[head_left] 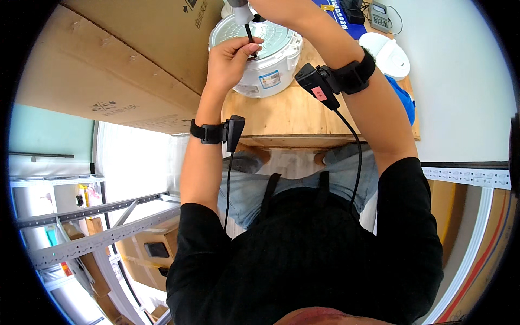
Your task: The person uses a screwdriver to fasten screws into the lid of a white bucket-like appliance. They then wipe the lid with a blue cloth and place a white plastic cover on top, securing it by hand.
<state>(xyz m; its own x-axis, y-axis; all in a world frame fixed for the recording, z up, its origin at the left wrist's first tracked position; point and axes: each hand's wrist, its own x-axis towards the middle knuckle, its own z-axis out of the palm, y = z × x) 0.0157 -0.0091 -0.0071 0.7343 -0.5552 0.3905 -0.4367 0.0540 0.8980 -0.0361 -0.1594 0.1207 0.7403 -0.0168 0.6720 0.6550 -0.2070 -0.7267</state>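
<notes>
My left hand (230, 62) is closed in a pinch at the lower end of a thin black shaft, over the left part of a round white tub's lid (271, 40). This shaft runs up to a grey-and-white handheld tool (242, 13) at the upper edge of the view. Beside the tool, my right hand (262, 6) is partly cut off by that edge; it appears to grip the tool, though its fingers are mostly hidden. The white tub (260, 80) has a ribbed, pale translucent lid, side clips and a blue-and-white label. Both wrists wear black straps with small cabled devices.
The tub stands on a light wooden table (281, 116). Large cardboard boxes (108, 65) rise close on the left. To the right lie a white oval lid-like piece (387, 57), blue cloth (405, 100) and a grey calculator-like device (379, 16). Metal shelving (108, 233) stands at lower left.
</notes>
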